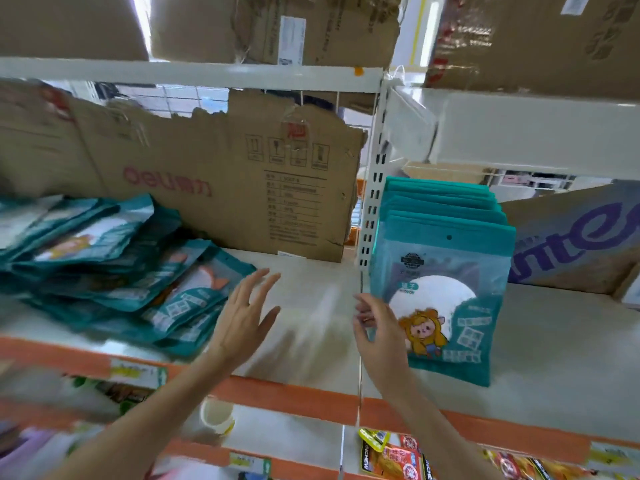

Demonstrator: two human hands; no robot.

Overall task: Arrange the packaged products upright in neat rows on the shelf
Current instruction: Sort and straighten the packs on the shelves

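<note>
A row of teal pouches (pixel 446 271) stands upright on the right part of the white shelf (pixel 311 296), each with a round white window and a cartoon figure. A loose heap of the same teal pouches (pixel 114 268) lies flat on the left part. My left hand (pixel 247 318) hovers over the bare shelf between them, fingers straight and spread, holding nothing. My right hand (pixel 375 329) is just left of the front upright pouch, fingers loosely bent beside its left edge; whether it touches the pouch is unclear.
A torn cardboard sheet (pixel 221 174) stands behind the heap. A perforated white upright (pixel 372 202) divides the two bays. Another box (pixel 571 240) with purple lettering sits back right. Orange shelf edge (pixel 294 396) runs below; snack packs (pixel 391 455) and a white cup (pixel 216 415) lie on lower shelves.
</note>
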